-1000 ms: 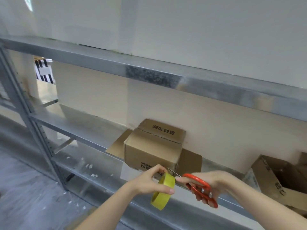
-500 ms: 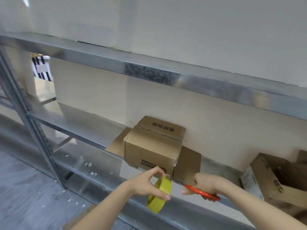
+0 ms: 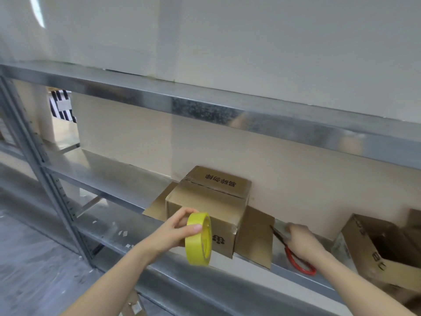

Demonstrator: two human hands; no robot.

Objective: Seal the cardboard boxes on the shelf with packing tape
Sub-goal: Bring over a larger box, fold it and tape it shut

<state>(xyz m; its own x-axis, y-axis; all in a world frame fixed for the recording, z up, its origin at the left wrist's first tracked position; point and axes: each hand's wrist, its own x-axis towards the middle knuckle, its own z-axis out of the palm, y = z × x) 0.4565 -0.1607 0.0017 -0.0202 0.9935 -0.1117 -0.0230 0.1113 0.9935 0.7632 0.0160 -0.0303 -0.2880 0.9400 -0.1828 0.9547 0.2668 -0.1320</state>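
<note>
A cardboard box [image 3: 205, 199] with black print stands on the metal shelf [image 3: 109, 179], its top flaps folded down and two side flaps lying flat on the shelf. In front of its lower left face, my left hand [image 3: 173, 233] grips a yellow roll of tape [image 3: 197, 239], held upright. To the right of the box, my right hand [image 3: 303, 241] rests low over red-handled scissors [image 3: 300, 264] on the shelf, fingers curled round their middle. The blades point toward the box's right flap. The right hand is blurred.
A second cardboard box [image 3: 373, 252], open at the top, lies tilted at the right end of the shelf. An upper shelf beam [image 3: 205, 106] runs overhead. A grey upright post [image 3: 47, 183] stands at left. White scraps litter the lower shelf [image 3: 109, 226].
My right hand has carried the scissors away from the tape, rightward and down onto the shelf beside the box. My left hand has raised the roll slightly in front of the box.
</note>
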